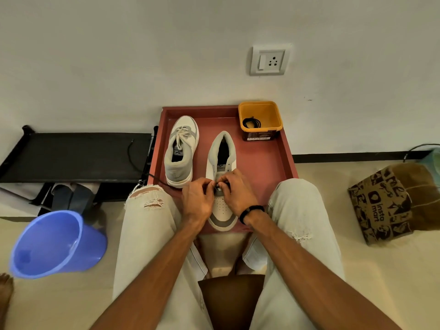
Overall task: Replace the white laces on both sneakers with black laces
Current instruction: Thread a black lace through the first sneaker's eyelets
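Pale wall [142,55] with one socket plate [270,59] backs a beige floor [381,270], on which a red tray [266,163] lies against the wall between the seated person's knees. Two sneakers rest in the tray, side by side and apart. Left sneaker [182,151]: toe toward the wall, one white lace [184,135] threaded and tied. Right sneaker [222,167]: toe toward the person, upper eyelets bare, no white lace visible on it. Both hands meet over its lower eyelets. Left hand [197,201]: fingers curled, tips pinched at a dark lace end [218,186] at the eyelet row. Right hand [234,194]: fingers curled and pinched on the same spot; a black band sits on that wrist. One black lace strand [157,178] runs from under the left hand out over the tray's left edge. One orange tub [260,120] stands in the tray's far right corner, holding one coiled black lace [251,122]. Left of the tray: one low black rack [76,156]. Nearer, on the floor: one blue bucket [57,244] on its side, mouth toward the camera, contents indeterminate. Right of the tray: one printed paper bag [381,206], contents not visible.
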